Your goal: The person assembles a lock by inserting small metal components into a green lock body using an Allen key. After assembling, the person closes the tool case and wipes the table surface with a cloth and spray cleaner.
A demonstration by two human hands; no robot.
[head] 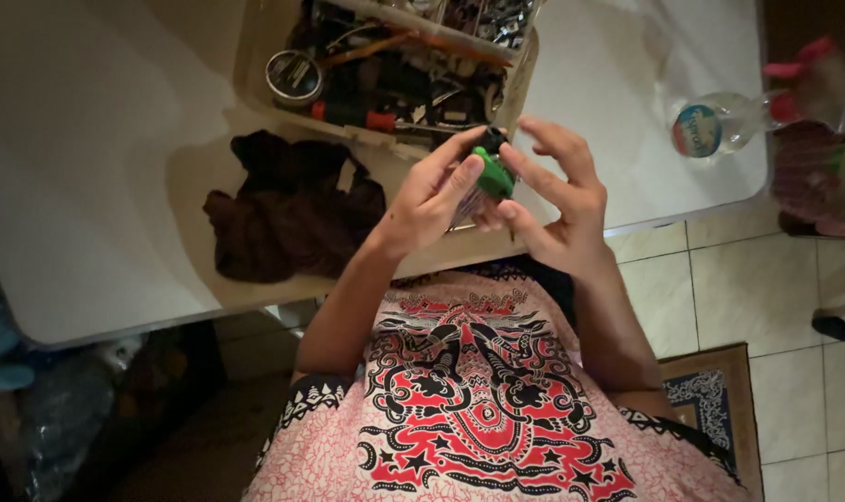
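Holding a small green and black plastic gadget between both hands, the person works just above the near edge of the white desk, right below the open pale plastic tool box that sits further back. The left hand has its grip closed on the gadget, thumb and forefinger pinching the green part from that side, while the right hand steadies it with thumb and lower fingertips and leaves its upper fingers spread and loose. To my eye the handling would go best with the left pinch kept firm and the right fingertips doing the fine turning or pressing, hands kept over the desk so that anything small that drops lands there and not on the tiled floor. Left of the tool box's near corner lies a crumpled dark brown cloth; inside the box are a round metal tin, a red and black handled tool and a tangle I cannot sort out. Well to the right of the box a clear plastic bottle lies on its side. What the gadget is stays unclear: the fingers cover most of it, the light is dim, and something thin hanging beneath it is too blurred to name. The box's far side is cut off by the frame.
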